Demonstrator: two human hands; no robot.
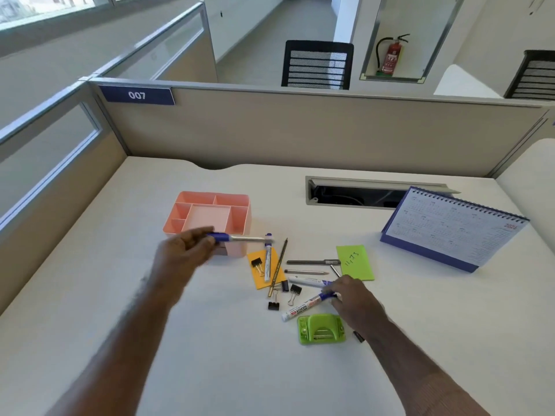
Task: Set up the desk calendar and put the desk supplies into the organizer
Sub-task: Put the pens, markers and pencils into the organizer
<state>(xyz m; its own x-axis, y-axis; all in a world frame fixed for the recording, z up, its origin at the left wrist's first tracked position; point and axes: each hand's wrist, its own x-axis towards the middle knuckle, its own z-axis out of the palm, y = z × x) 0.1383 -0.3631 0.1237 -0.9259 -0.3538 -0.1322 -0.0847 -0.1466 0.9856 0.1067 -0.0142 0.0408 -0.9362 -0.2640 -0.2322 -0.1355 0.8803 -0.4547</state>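
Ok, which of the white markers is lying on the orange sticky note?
The upright-lying marker just right of the pink organizer. It rests on the orange note beside a binder clip; the others are held or on bare desk.

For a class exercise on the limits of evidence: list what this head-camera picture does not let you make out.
- Left hand and the blue-capped marker it holds: motion-blurred, so the label is unreadable.
- Front of the pink plastic organizer: partly hidden by that hand.
- Blue spiral desk calendar: print too small to read.
- Small black object: partly behind the right forearm, identity unclear.
- Scribble on the green sticky note: illegible.
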